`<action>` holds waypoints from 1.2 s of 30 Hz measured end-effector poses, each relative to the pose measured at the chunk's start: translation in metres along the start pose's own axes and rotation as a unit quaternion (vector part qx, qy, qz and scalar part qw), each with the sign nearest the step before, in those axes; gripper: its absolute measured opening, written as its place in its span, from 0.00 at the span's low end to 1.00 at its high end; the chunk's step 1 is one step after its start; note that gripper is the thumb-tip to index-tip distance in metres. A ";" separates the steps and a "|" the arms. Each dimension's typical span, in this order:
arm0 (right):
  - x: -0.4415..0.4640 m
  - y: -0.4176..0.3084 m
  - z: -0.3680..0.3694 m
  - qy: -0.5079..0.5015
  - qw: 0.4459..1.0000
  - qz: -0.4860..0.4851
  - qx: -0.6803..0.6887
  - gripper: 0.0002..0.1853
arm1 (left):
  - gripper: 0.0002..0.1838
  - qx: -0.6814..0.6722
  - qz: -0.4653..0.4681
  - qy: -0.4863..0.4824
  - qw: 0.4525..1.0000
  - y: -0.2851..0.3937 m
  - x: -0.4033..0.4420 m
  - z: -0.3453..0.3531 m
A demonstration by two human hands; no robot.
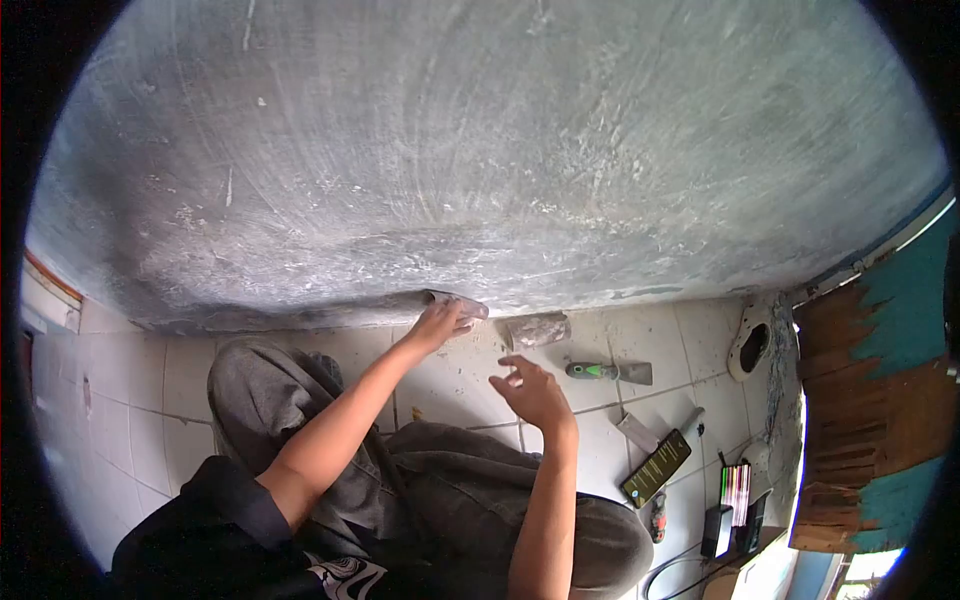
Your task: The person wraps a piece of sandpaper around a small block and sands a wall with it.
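My left hand (437, 326) is at the foot of the scuffed grey wall (480, 160), its fingers closed on a curled piece of sandpaper (462, 304) pressed against the wall. My right hand (540, 395) hovers over the floor with nothing in it, fingers apart and slightly bent. Just beyond it, a second grey-brown curled sheet (538, 331), which looks like sandpaper too, lies by the wall. To its right a putty knife (608, 372) with a green and black handle rests flat on the tiles.
On the right are a phone (657, 469) lit up, another flat-bladed tool (637, 433) partly beside it, a pale clog (749, 343), a striped stack (735, 493) and dark boxes (717, 531). A torn wooden panel (870, 400) borders that side. My bent knees flank the white tiled floor.
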State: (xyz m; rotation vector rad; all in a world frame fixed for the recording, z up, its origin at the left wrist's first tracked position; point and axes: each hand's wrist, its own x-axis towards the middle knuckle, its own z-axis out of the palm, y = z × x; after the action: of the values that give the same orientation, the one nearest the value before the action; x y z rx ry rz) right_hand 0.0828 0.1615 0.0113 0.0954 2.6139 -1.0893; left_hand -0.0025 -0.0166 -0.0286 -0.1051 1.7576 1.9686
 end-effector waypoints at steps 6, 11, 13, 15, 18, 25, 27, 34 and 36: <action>-0.005 0.003 0.000 -0.087 0.995 0.039 -0.020 0.25 | 0.25 -0.092 0.023 -0.047 0.994 0.011 -0.010 0.000; -0.002 -0.002 -0.005 -0.086 0.994 0.060 -0.029 0.25 | 0.25 -0.053 0.041 -0.039 0.997 0.017 -0.016 0.005; -0.006 0.001 -0.003 -0.078 0.996 0.049 -0.021 0.25 | 0.25 -0.092 0.062 -0.057 0.992 -0.001 0.000 -0.003; -0.003 0.003 -0.004 -0.075 0.996 0.032 -0.024 0.25 | 0.24 0.006 0.010 -0.016 1.000 -0.020 0.010 -0.006; -0.002 -0.002 -0.007 -0.079 0.996 0.035 -0.015 0.25 | 0.24 0.004 0.059 -0.001 0.998 0.006 -0.011 0.004; -0.003 -0.001 -0.007 -0.071 0.996 0.033 -0.030 0.26 | 0.24 -0.030 0.057 -0.034 0.997 -0.001 -0.002 0.002; -0.004 -0.001 -0.005 -0.061 0.997 0.044 -0.012 0.25 | 0.24 -0.045 0.109 -0.072 0.990 -0.002 0.002 0.001; -0.004 -0.004 -0.006 -0.067 0.996 0.042 -0.032 0.25 | 0.25 -0.019 0.115 -0.057 0.992 0.014 -0.008 0.004; -0.004 -0.002 -0.004 -0.064 0.997 0.023 -0.042 0.25 | 0.25 -0.023 0.108 -0.071 0.991 0.017 -0.011 0.001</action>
State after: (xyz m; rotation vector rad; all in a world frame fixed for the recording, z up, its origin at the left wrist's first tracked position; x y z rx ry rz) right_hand 0.0853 0.1630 0.0161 0.0660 2.5256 -0.9370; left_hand 0.0003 -0.0193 -0.0088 0.2127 1.6923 2.1108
